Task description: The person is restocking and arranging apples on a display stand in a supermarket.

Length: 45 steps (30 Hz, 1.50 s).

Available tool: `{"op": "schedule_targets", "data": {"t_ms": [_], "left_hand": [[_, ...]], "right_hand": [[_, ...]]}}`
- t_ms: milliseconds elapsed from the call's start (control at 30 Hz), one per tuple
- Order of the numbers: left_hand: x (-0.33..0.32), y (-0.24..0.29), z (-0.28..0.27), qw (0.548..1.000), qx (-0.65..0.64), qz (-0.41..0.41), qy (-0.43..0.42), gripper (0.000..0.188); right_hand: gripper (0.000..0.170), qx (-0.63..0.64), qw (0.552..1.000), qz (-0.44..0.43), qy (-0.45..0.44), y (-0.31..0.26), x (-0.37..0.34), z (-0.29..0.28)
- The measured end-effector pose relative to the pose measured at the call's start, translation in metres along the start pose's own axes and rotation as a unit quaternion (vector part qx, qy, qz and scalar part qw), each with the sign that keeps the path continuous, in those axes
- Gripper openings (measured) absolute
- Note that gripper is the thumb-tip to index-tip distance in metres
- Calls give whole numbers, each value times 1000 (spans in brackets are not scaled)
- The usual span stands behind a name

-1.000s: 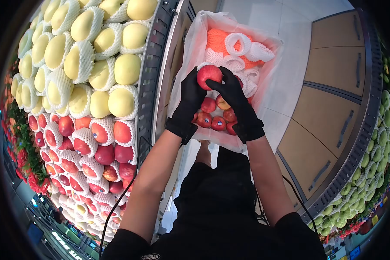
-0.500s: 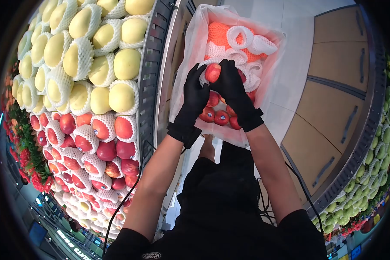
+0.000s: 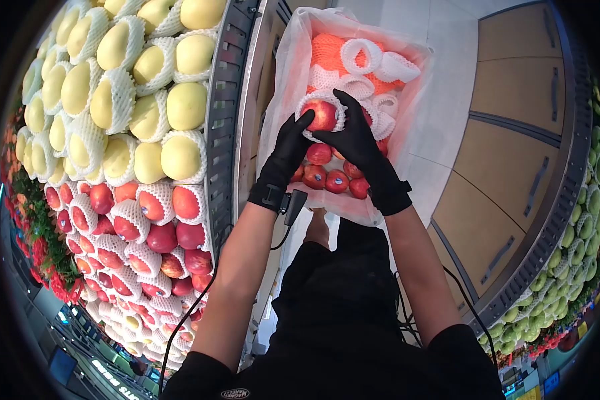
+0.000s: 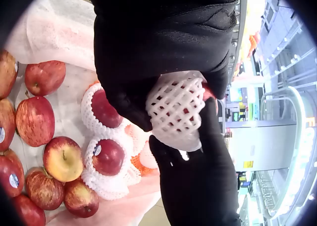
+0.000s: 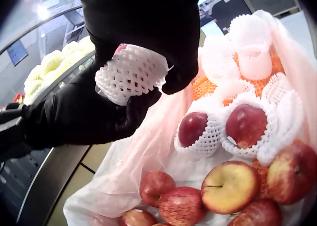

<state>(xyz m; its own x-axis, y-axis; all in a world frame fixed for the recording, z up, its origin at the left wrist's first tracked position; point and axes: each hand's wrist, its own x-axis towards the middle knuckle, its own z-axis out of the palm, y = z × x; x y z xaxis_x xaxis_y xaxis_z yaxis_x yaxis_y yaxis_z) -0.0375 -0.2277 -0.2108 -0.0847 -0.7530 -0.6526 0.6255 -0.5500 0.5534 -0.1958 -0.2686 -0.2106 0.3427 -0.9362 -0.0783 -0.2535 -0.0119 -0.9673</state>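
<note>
A red apple [image 3: 321,115] sits in a white foam net sleeve [image 4: 177,109], held between both black-gloved hands over the lined box. My left hand [image 3: 291,141] grips it from the left, thumb on the fruit's face. On the other side my right hand [image 3: 353,139] has its thumb below the apple and fingers curving behind it. From the right wrist, the net [image 5: 131,73] is seen wrapping the apple's underside, with a bit of red at its top edge.
Below the hands, the lined box [image 3: 283,87] contains bare apples [image 5: 230,186], netted apples [image 5: 246,125] and loose foam nets [image 3: 397,67]. A sloped display of yellow fruit [image 3: 183,107] and netted red apples [image 3: 153,203] stands left. Cabinets [image 3: 510,160] line the right.
The apple, earlier bare in the fingers, now sits in a white foam net. My left hand has moved its thumb onto the apple's face, and my right hand has opened out around it.
</note>
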Motion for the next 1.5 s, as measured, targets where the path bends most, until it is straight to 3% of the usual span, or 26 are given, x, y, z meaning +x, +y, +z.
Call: {"op": "schedule_targets", "data": {"t_ms": [100,200,300,433,500,600,667,767,900,1000,1067,1100,1200,1333,1500], "left_hand": [[5,-9,0,997,-76,-11,-26,60],[2,-10,4,998,-47,17,-24,59],[2,-10,3,997,-43,58,-18,56],[0,-10,6,980,94,159,80,47],[5,-12,2,982,35,173,68,46],[2,-13,2,984,48,155,74,45],[-4,-7,8,983,102,123,87,46],[-1,-12,1,977,127,150,81,43],[0,-21,3,975,38,204,84,44],[-6,-18,7,975,29,207,76,50],[-8,-18,5,975,57,204,64,57],[-9,-17,5,977,74,193,53,57],[-15,-9,3,974,158,161,19,60],[-16,-3,-7,986,123,104,48,59],[-20,-9,-10,971,169,160,56,57]], "right_hand": [[72,161,979,127,-19,9,-2,-4],[55,247,950,179,-72,11,1,-12],[48,181,972,147,-7,10,-2,-8],[48,231,963,128,63,13,-8,2],[48,188,969,140,74,15,-9,4],[52,300,916,267,-11,33,-5,1],[53,283,925,254,-16,37,-7,2],[53,272,937,217,-14,28,-11,2],[50,305,934,180,-50,20,-15,4],[50,342,912,213,-77,22,-14,5],[49,245,940,232,-48,20,-15,6],[48,195,950,240,-34,18,-14,6],[49,232,937,256,-41,12,-19,3],[53,262,940,202,-82,18,-25,-4],[56,210,958,170,-101,21,-25,-3]]}}
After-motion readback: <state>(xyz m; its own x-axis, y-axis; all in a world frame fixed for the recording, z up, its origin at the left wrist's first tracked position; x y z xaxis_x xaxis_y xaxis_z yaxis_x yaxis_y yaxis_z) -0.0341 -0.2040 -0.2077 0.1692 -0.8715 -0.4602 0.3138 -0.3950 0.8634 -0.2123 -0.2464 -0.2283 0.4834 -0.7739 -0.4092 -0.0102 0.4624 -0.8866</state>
